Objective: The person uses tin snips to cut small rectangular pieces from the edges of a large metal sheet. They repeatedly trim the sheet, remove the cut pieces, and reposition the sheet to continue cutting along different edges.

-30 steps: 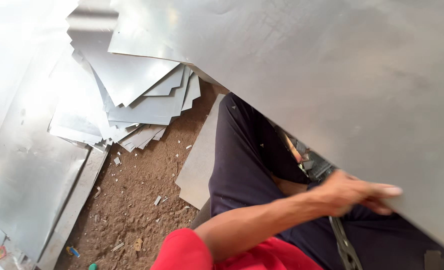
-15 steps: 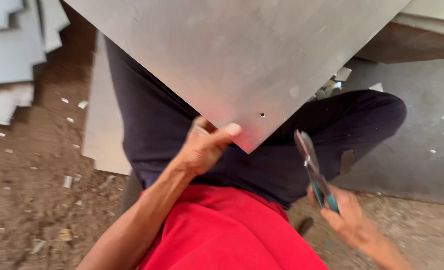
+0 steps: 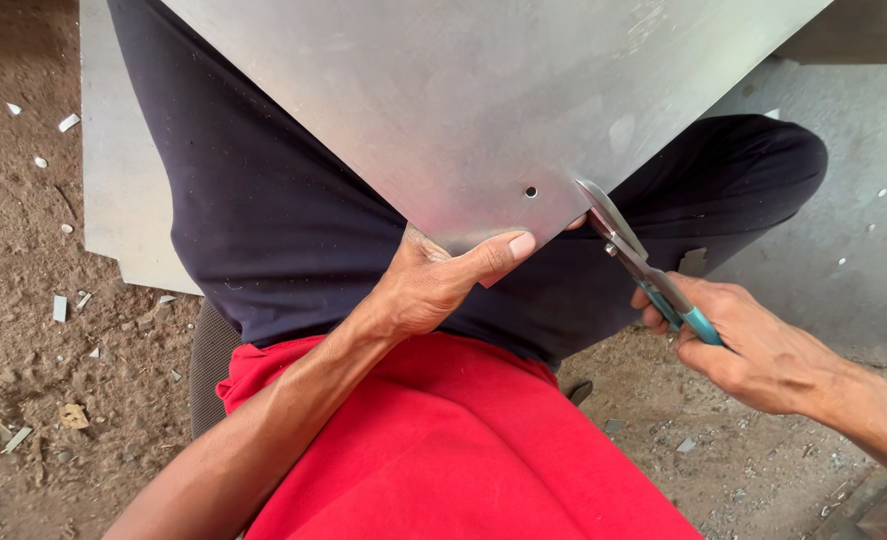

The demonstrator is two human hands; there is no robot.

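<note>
A large grey metal sheet point(image 3: 484, 90) lies across my lap, one corner pointing toward me with a small round hole near it. My left hand point(image 3: 434, 285) pinches that corner, thumb on top. My right hand point(image 3: 754, 340) grips metal snips with teal handles point(image 3: 644, 270). The snips' blades touch the sheet's right edge close to the corner. I am seated, in dark trousers and a red shirt.
Another flat metal sheet point(image 3: 114, 180) lies on the dirt ground under my left leg, and a grey sheet point(image 3: 854, 220) lies at the right. Small metal offcuts point(image 3: 59, 308) are scattered over the soil at the left.
The view swung from a pile of sheets at the left to the sheet's corner. My left hand settled on that corner. My right hand brought the snips up to the sheet's edge.
</note>
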